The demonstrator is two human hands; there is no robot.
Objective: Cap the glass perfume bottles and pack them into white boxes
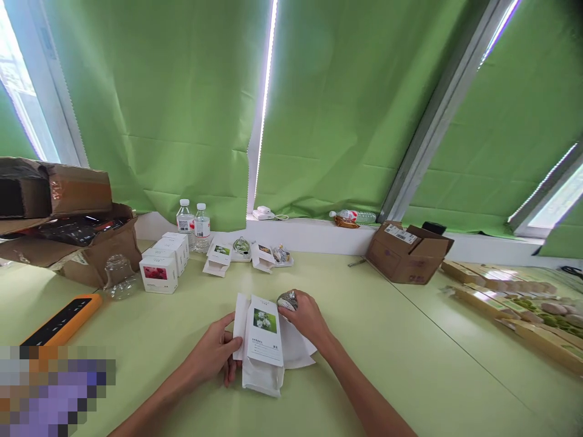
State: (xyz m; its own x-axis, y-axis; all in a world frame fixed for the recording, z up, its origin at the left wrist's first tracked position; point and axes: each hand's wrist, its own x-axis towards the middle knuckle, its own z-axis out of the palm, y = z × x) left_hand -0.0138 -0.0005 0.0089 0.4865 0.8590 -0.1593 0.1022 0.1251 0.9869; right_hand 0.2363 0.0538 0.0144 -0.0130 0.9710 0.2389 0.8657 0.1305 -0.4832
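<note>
L hand (214, 358), R hand (307, 315), forearms: all bare.

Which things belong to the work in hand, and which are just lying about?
In hand: left hand holding the flower-print carton; right hand gripping a small round container; white paper underneath.
Lying about: water bottles, stacked white boxes, open cardboard box, empty glass jar, orange device.

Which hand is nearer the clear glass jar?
Left. Left hand holds the white carton, right of the glass jar; right hand, gripping a round container, is farther right.
</note>
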